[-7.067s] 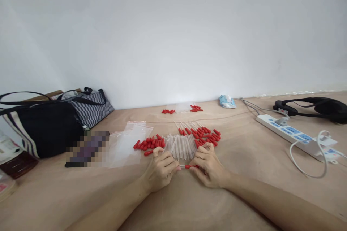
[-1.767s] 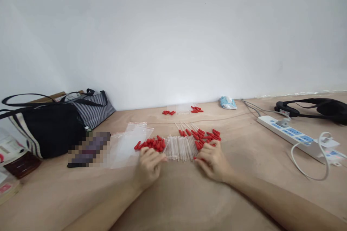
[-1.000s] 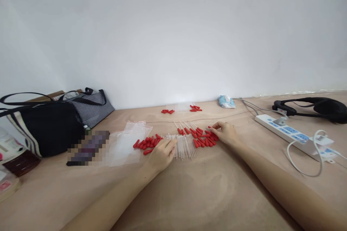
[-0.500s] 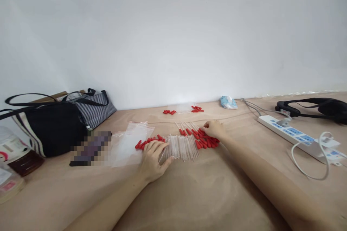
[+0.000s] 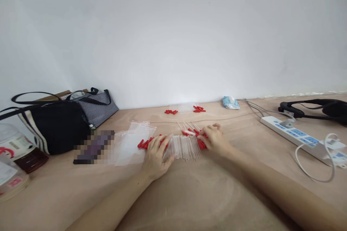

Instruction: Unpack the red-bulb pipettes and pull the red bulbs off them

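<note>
A row of clear glass dropper tubes (image 5: 184, 147) lies on the brown table between my hands. My left hand (image 5: 156, 153) rests flat, fingers stretched out, on the row's left end and over the red rubber caps (image 5: 144, 143) piled there. My right hand (image 5: 214, 138) lies on the pile of red caps (image 5: 202, 144) at the row's right end, fingers curled down onto them; whether it holds one is hidden. A few capped droppers (image 5: 189, 129) lie just behind the row.
A clear zip bag (image 5: 132, 142) and a blurred dark object (image 5: 93, 147) lie to the left, beyond them black and striped bags (image 5: 54, 122). More caps and tubes (image 5: 185, 109) sit by the wall. A white power strip (image 5: 300, 139) with cables and black headgear (image 5: 317, 108) lie right.
My right hand reached out to the far red caps, then drew back to the caps at the row's right end. My left hand slid forward and spread flat on the left end.
</note>
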Action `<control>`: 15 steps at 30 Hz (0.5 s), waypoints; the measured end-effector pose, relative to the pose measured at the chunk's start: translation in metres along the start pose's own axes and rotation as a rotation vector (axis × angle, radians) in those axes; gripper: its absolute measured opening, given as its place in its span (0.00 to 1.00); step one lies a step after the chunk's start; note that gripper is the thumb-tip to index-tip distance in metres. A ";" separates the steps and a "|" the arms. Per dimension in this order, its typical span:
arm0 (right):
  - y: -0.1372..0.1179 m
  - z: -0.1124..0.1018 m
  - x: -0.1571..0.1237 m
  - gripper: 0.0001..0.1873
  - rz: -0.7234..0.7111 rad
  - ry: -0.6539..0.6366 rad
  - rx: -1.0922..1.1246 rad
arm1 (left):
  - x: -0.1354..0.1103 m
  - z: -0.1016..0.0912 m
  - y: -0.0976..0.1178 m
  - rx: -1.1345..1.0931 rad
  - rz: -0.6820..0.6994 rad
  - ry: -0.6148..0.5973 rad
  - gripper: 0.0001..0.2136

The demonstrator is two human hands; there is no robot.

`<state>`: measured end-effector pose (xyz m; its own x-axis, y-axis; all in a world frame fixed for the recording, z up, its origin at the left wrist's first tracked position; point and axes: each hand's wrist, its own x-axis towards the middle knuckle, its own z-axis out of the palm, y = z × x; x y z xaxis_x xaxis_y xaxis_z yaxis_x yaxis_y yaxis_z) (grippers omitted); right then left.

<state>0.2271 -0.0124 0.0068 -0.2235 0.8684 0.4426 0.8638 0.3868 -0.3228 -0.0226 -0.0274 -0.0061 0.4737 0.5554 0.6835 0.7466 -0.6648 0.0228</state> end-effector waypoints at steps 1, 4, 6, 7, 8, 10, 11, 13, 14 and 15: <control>-0.006 0.003 -0.012 0.08 -0.146 0.052 0.027 | 0.000 0.000 0.003 0.007 0.048 -0.003 0.23; -0.020 0.015 -0.041 0.09 -0.334 0.151 0.117 | 0.000 -0.002 0.014 -0.022 0.202 0.024 0.16; -0.026 0.019 -0.050 0.09 -0.366 0.162 0.140 | -0.001 -0.002 0.018 -0.056 0.255 0.062 0.08; -0.027 0.019 -0.052 0.09 -0.372 0.157 0.134 | -0.002 -0.002 0.019 -0.068 0.264 0.073 0.06; -0.028 0.019 -0.052 0.09 -0.377 0.147 0.121 | -0.003 -0.002 0.020 -0.076 0.266 0.076 0.05; -0.029 0.018 -0.051 0.10 -0.387 0.119 0.100 | -0.005 -0.002 0.019 -0.084 0.266 0.066 0.07; -0.029 0.018 -0.051 0.10 -0.393 0.104 0.100 | -0.006 -0.002 0.019 -0.089 0.265 0.057 0.08; -0.029 0.017 -0.050 0.11 -0.401 0.077 0.114 | -0.008 -0.002 0.019 -0.099 0.256 0.040 0.10; -0.029 0.016 -0.050 0.11 -0.402 0.067 0.121 | -0.008 -0.002 0.019 -0.103 0.252 0.030 0.10; -0.028 0.016 -0.051 0.11 -0.406 0.060 0.124 | -0.008 -0.003 0.019 -0.110 0.251 0.023 0.10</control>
<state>0.2066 -0.0625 -0.0200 -0.5042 0.6199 0.6013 0.6496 0.7310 -0.2089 -0.0133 -0.0464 -0.0095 0.6259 0.3552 0.6944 0.5511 -0.8314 -0.0714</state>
